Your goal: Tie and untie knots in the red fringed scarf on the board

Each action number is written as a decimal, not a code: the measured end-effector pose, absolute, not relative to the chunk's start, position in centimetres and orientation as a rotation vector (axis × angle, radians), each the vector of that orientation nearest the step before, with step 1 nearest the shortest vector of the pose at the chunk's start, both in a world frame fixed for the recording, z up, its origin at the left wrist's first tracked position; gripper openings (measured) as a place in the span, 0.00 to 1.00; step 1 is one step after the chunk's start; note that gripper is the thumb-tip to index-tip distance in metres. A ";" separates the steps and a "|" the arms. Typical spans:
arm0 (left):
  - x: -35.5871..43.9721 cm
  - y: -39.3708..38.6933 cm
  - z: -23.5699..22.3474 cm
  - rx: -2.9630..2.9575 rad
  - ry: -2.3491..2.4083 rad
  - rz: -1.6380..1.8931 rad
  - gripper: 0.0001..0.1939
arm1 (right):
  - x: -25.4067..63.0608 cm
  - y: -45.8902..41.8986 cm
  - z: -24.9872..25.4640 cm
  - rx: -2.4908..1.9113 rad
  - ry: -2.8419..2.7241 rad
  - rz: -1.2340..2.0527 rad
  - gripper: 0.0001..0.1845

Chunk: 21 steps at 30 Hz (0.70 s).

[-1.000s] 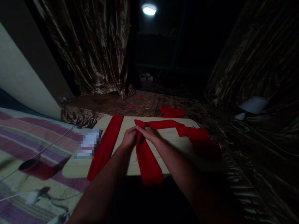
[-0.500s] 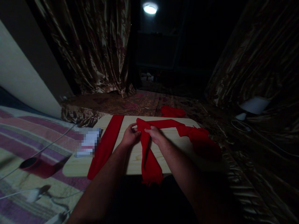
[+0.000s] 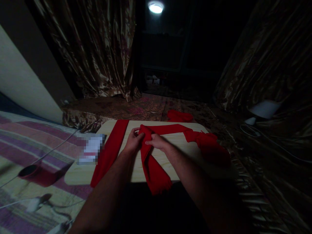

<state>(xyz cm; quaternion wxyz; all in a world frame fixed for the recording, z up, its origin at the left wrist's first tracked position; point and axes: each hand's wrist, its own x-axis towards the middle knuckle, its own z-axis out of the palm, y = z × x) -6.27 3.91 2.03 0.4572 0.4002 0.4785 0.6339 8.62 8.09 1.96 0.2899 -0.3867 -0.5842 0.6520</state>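
Red knitted cloth, a fringed scarf [image 3: 157,169] by its look, was found at the middle of a pale wooden board [image 3: 81,177], held between the person's two bare hands. Left hand [image 3: 133,139]: thumb on the upper face of the scarf near its folded far corner, fingers at its left edge; the grip was closed on the cloth, though the fingertips were partly lost in shadow. Right hand [image 3: 157,141]: thumb laid across the front of the scarf, remaining fingers hidden behind it; grip likewise closed on the cloth. How the layers crossed under the hands could not be made out. One length ran to the near edge of the board, its fringed end dim against the dark area below; another ran right along the far side to a crumpled red heap [image 3: 213,146], whose lower part sank into shadow.

A second red strip [image 3: 110,152] crossed the board at left, partly covered by the left forearm; whether it joined the scarf could not be determined. Beside it lay a pale item [image 3: 90,149], pixelated and unreadable. A further red piece [image 3: 179,115] showed past the far edge, its lower part concealed by the board. Right of the board, a white-shaded lamp [image 3: 265,109] stood in gloom, its outline indistinct.
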 end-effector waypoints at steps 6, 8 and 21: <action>-6.6 3.9 1.8 1.057 1.150 1.562 0.32 | 9.1 7.5 2.2 -1.092 -1.766 1.627 0.14; -6.5 3.9 1.8 1.076 1.112 1.564 0.34 | 9.2 7.5 2.3 -1.096 -1.733 1.605 0.10; -6.6 4.0 1.6 1.043 1.279 1.583 0.28 | 21.5 12.8 7.3 -2.104 -2.177 -0.066 0.20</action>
